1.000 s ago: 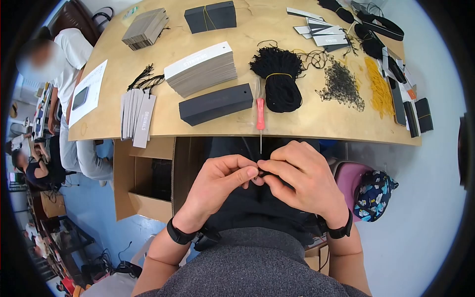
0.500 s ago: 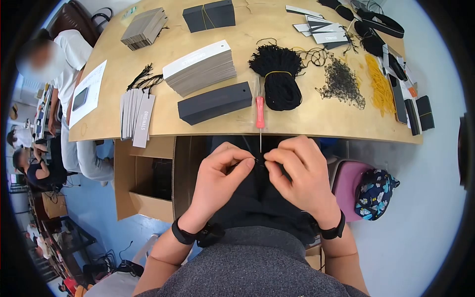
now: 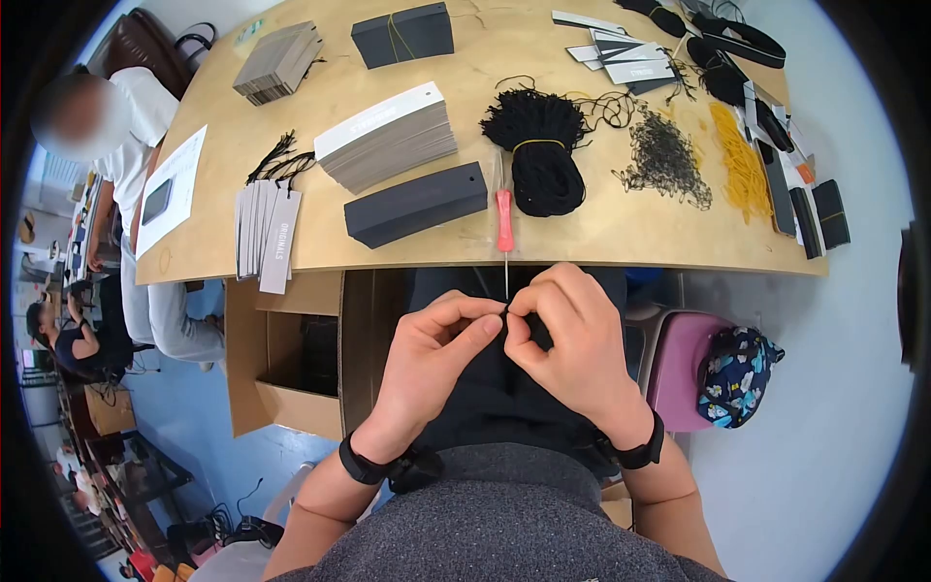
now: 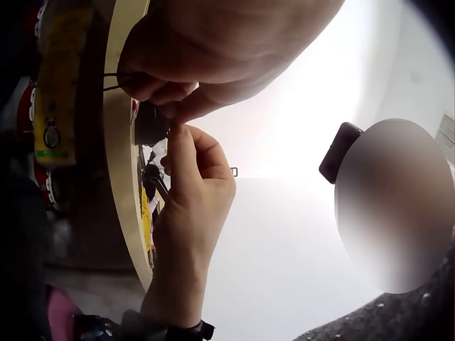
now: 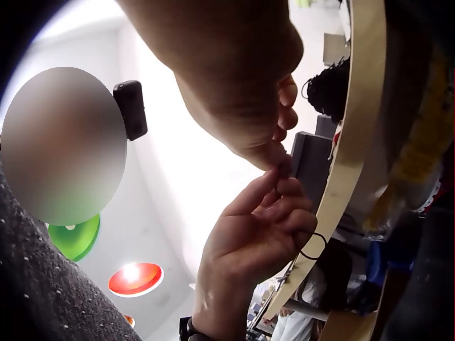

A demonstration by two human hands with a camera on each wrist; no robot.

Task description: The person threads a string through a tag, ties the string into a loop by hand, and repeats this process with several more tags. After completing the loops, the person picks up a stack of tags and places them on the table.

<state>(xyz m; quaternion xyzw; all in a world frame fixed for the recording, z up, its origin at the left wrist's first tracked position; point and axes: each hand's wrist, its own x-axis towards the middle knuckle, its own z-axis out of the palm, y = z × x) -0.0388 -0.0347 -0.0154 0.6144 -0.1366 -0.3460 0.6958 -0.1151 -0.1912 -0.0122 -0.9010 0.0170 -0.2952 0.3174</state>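
Just below the table's front edge, my left hand (image 3: 427,364) and right hand (image 3: 579,349) meet fingertip to fingertip. Between thumb and index finger, the left hand pinches a thin black cord (image 5: 313,246), whose loop stands out past its fingers in the right wrist view. The right thumb and index finger pinch the same small dark bit at the meeting point; its details are hidden by the fingertips. Right above the hands, a red-handled tool (image 3: 504,221) with a thin metal shaft lies on the table, its shaft sticking out over the edge.
Behind the tool lies a bundle of black cords (image 3: 546,160). Left of it stand a dark tag stack (image 3: 417,206), a white tag stack (image 3: 388,136) and corded tags (image 3: 267,233). Dark pins (image 3: 664,160) and yellow bands (image 3: 742,155) lie right. An open carton (image 3: 291,403) sits below.
Half a second ago the hands drew slightly apart, with a gap between their fingertips. Now the right hand has moved left and the fingertips meet again.
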